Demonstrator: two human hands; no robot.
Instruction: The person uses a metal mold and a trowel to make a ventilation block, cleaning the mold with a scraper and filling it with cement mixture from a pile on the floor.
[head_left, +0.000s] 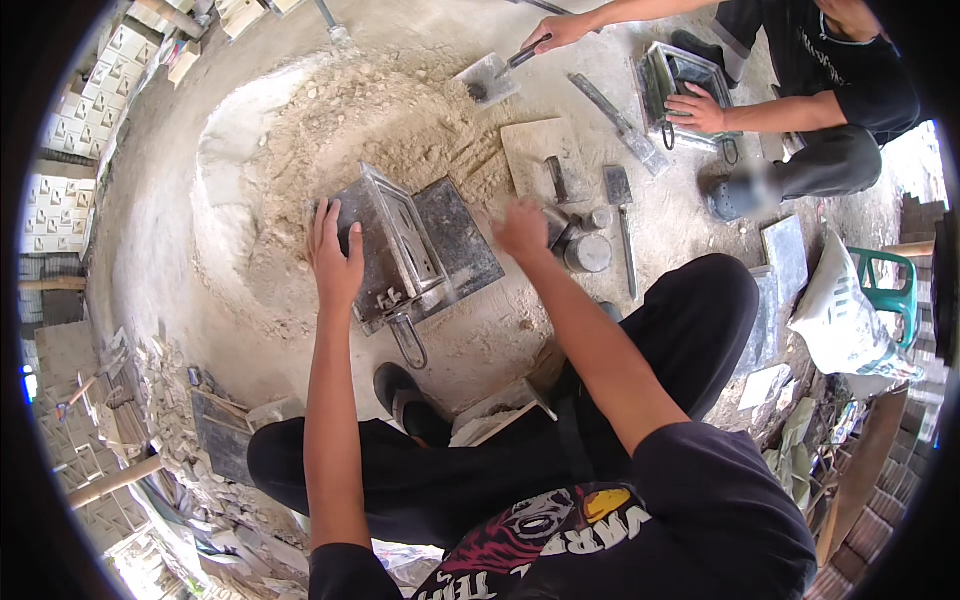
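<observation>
Rather blurry, the right hand (522, 232)

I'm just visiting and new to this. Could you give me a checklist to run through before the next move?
1. Left hand at the hinged metal frame's left plate: ok.
2. Metal frame lying flat: not ok, it stands tilted up.
3. Right hand free: cannot tell, it's blurred beside a dark cup.
4. Long-handled scraper nearby: ok, right of the cup.
5. Co-worker's hand clear: ok, on a trowel farther off.
</observation>
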